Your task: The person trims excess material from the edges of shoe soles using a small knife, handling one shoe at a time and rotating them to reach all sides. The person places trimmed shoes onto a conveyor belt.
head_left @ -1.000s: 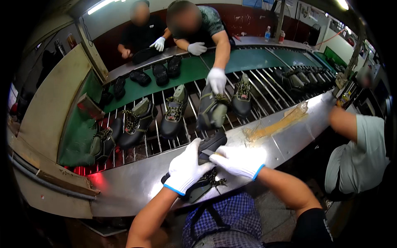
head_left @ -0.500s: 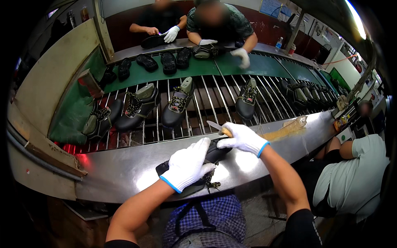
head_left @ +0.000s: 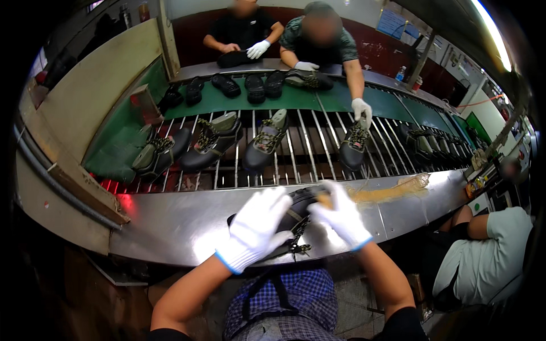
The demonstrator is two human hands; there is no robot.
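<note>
A black shoe (head_left: 297,215) with yellow-and-black laces lies tilted on its side on the metal ledge in front of me. My left hand (head_left: 257,226), in a white glove, holds it down with the palm and fingers over it and the thumb near the laces. In my gloved right hand (head_left: 341,216) is a knife, its tan handle (head_left: 324,200) showing beside the thumb. The hand is close against the shoe's far right side. Motion smears it, and the blade cannot be made out.
Beyond the metal ledge (head_left: 165,219) runs a roller conveyor (head_left: 301,150) carrying several black shoes (head_left: 266,142). Soles (head_left: 226,86) lie on the green belt behind. Across it, one co-worker's gloved hand (head_left: 362,111) touches a shoe (head_left: 352,145). Another person (head_left: 483,250) sits at the right.
My right hand has brought the knife down to the shoe. The co-worker's hand has swung forward onto a conveyor shoe. The whole view has shifted slightly.
</note>
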